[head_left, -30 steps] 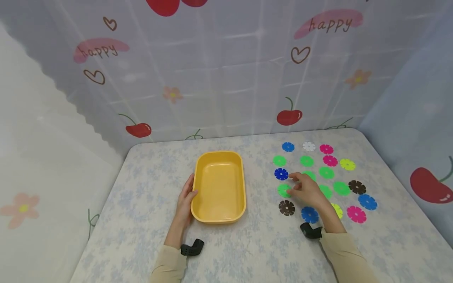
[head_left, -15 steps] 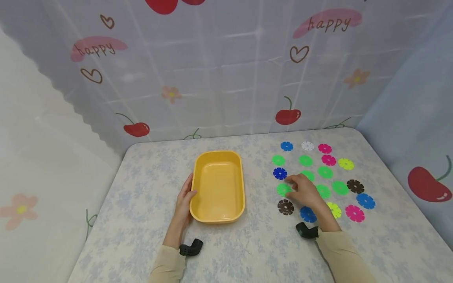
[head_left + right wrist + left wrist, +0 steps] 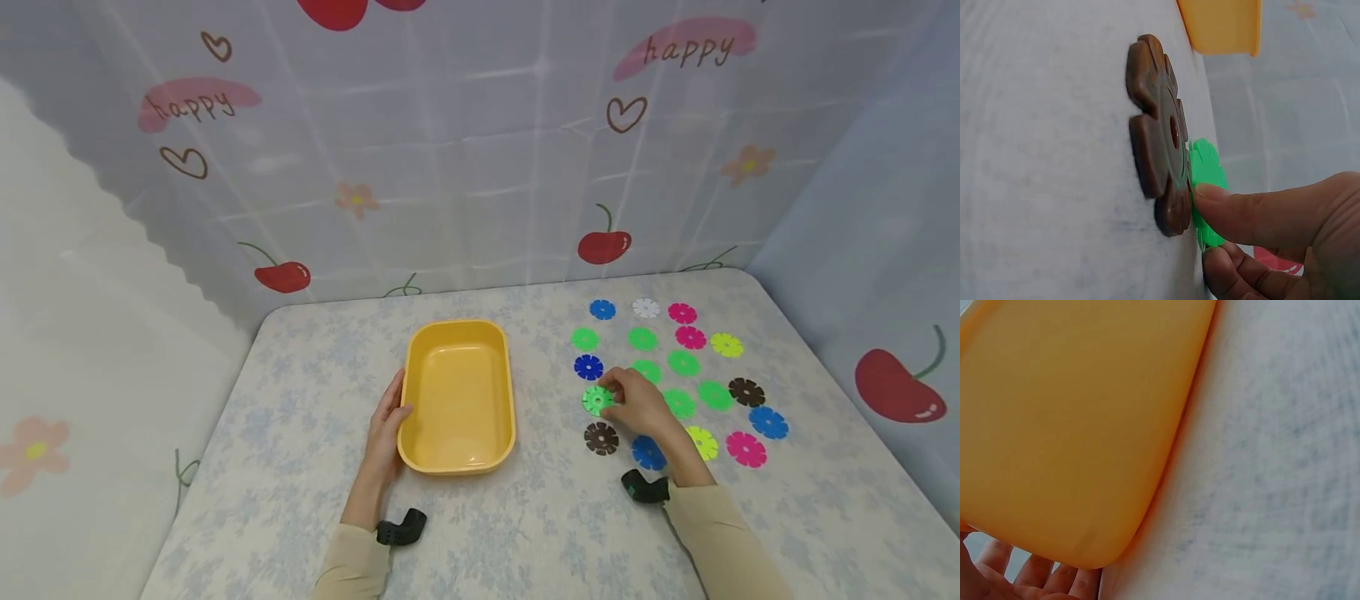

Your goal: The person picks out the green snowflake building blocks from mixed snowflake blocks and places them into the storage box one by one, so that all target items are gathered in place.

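Note:
In the head view my left hand grips the left side of a yellow plastic tray, thumb over the rim. The left wrist view has its fingers curled against the outside of the tray wall. My right hand pinches a green snowflake disc at its edge. In the right wrist view the thumb lies on the green disc, with fingers at its lower edge. A dark brown snowflake disc lies just nearer the person, and a dark blue one just beyond.
Several more snowflake discs lie flat around the right hand, among them a light blue one, a pink one, a yellow one and a white one. A printed curtain hangs behind the patterned table.
The right thumb and fingers have closed on the green disc, which now looks slightly lifted or tilted. The left hand stays on the tray. The head view has shifted slightly.

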### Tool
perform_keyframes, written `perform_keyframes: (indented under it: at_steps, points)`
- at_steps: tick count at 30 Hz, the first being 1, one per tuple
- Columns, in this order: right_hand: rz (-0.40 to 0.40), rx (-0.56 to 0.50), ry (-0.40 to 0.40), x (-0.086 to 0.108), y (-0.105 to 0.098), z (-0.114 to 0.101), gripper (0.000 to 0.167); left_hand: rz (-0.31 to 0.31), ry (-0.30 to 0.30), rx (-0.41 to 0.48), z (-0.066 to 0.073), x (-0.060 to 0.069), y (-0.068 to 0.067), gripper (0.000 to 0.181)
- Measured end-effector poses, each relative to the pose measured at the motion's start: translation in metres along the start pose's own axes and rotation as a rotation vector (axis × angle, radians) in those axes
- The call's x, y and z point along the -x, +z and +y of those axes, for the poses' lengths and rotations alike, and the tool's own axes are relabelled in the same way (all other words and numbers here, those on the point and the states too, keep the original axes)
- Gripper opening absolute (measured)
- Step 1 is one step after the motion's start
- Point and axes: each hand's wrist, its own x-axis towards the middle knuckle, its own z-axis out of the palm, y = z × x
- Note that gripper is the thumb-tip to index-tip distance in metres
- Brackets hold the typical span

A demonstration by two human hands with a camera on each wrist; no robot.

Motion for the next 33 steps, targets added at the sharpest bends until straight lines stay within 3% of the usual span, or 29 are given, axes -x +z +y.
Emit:
perform_keyframes:
  at_steps: [14,33]
  points:
    - [0.006,-0.035,0.035,0.000,-0.002,0.000,0.027,0.026,-0.009,0.015,0.002,0.000,0.002,0.058]
    - [0.058,-0.233,0.119,0.004,-0.019,-0.007,0.027,0.050,-0.013,0.032,0.001,-0.001,0.001,0.059]
